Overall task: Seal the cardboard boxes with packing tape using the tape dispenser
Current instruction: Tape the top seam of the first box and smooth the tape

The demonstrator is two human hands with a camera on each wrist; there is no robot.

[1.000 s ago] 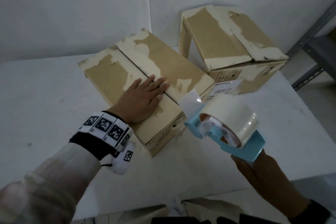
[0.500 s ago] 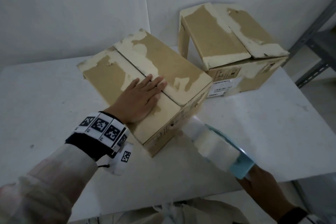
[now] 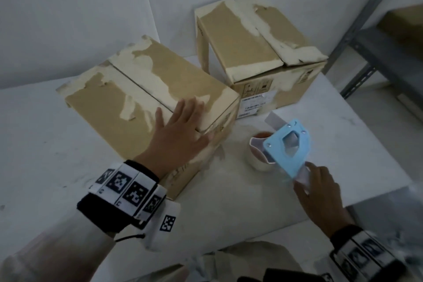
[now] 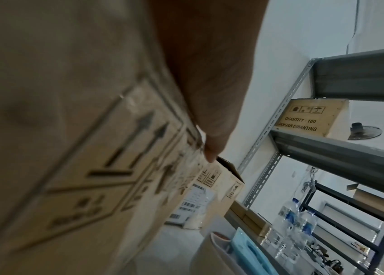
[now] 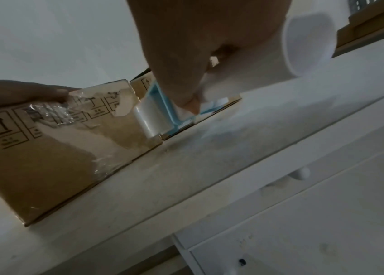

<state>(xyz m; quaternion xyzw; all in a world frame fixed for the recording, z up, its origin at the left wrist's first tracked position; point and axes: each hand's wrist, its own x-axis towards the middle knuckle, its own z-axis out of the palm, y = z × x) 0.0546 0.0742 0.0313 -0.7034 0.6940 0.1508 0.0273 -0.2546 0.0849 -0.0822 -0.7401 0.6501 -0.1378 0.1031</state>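
Dispenser (image 3: 286,146) now down on table (image 3: 297,192), right hand (image 3: 320,194) holding.

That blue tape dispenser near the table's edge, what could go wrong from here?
The blue plastic tape dispenser sits near the white table's right edge, and the right hand holds only its handle end, so it might get knocked off. Its loose tape end could stick to itself. The left hand only presses the near cardboard box, which may slide.
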